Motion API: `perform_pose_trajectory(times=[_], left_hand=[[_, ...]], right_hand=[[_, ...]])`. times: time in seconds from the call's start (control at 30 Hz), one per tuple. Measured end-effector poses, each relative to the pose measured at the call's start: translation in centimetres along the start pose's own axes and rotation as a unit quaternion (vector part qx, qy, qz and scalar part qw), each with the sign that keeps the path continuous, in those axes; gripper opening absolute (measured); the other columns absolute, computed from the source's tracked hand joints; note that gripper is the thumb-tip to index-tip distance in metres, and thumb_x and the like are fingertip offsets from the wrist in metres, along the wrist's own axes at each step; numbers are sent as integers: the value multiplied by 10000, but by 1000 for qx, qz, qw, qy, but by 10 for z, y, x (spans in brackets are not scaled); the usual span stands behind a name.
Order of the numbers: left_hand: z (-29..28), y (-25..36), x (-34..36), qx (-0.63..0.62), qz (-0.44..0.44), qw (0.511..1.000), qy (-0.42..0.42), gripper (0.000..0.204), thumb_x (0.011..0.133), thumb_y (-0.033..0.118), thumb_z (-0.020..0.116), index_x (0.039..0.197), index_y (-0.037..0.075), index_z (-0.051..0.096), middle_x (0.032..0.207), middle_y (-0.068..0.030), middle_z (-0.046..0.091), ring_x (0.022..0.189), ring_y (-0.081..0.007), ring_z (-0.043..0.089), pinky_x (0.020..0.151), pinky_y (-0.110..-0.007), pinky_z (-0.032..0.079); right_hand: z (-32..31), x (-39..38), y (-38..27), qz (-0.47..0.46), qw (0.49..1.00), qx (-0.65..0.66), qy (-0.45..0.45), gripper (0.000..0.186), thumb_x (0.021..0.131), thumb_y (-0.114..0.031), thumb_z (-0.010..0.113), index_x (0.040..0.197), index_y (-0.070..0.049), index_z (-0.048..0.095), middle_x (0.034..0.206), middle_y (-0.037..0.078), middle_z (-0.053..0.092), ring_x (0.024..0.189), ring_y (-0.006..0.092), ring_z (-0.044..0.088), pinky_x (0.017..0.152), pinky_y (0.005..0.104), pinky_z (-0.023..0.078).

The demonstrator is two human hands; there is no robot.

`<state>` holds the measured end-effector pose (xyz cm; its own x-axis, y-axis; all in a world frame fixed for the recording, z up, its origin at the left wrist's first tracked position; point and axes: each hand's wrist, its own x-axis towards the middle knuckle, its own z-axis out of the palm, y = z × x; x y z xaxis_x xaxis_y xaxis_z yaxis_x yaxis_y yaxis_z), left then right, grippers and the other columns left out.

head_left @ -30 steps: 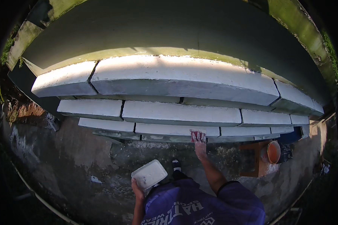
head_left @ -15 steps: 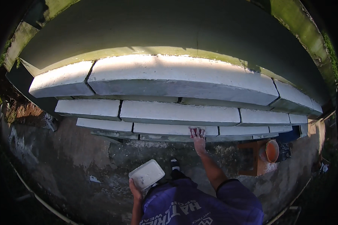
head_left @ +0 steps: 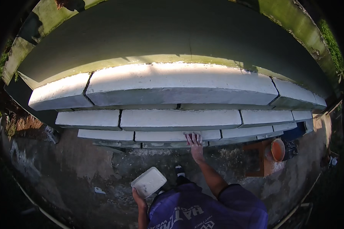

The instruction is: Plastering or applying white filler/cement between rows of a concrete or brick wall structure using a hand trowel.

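Observation:
My right hand (head_left: 195, 145) reaches forward with white-dusted fingers bent over a dark red pad (head_left: 188, 136), pressing it on the white top of the lowest long concrete slab (head_left: 160, 135). At the lower middle, my left hand (head_left: 139, 196) grips the side of a shallow white tray (head_left: 149, 180) holding some pale material, its contents too small to make out clearly. Two higher rows of white slabs (head_left: 179, 78) rise beyond, split by dark vertical joints.
An orange bucket (head_left: 278, 150) stands by a brown wooden piece (head_left: 252, 160) at the right. A dark wall (head_left: 172, 30) with mossy edges rises behind the slabs. Stained concrete floor (head_left: 65, 164) surrounds my feet, with a pale pipe (head_left: 42, 210) along the lower left.
My right hand and the red pad have slid left along the lowest slab. The whole stepped structure sits slightly lower in view. My left hand still holds the tray.

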<state>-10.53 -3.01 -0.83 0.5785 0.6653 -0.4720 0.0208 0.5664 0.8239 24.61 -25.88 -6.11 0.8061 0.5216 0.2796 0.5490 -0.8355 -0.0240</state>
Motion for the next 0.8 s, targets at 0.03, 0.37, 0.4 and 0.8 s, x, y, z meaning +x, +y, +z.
perform_pose_trajectory(times=[0.03,0.37,0.4,0.8], left_hand=[[0,-1,1,0,-11,1000,-13,555,982,430,312,1336,18,424,1316,-99,483,1208,-222,461,1036,-359,323],[21,16,-16,9,10,999,43,559,979,453,330,1314,22,448,1272,-95,524,1172,-226,496,1017,-365,348],[20,16,-17,-9,8,999,42,558,979,454,329,1311,22,452,1272,-95,524,1174,-227,496,1018,-365,348],[7,6,-9,21,23,998,46,552,982,449,312,1286,17,473,1244,-98,542,1143,-223,516,1009,-355,353]], right_hand=[[3,6,0,18,999,-32,-24,563,848,-121,500,1396,-186,392,1429,152,364,1287,412,362,1068,540,296],[-4,-44,-45,-65,997,7,-34,599,842,-129,504,1419,-181,352,1434,154,342,1295,408,341,1075,546,276],[-9,-44,-48,-83,995,49,-9,603,821,-104,524,1402,-173,382,1419,140,360,1284,402,352,1066,537,294],[13,-18,-63,-58,996,-43,-56,590,847,-115,494,1418,-156,352,1423,172,376,1277,397,394,1066,522,297]])
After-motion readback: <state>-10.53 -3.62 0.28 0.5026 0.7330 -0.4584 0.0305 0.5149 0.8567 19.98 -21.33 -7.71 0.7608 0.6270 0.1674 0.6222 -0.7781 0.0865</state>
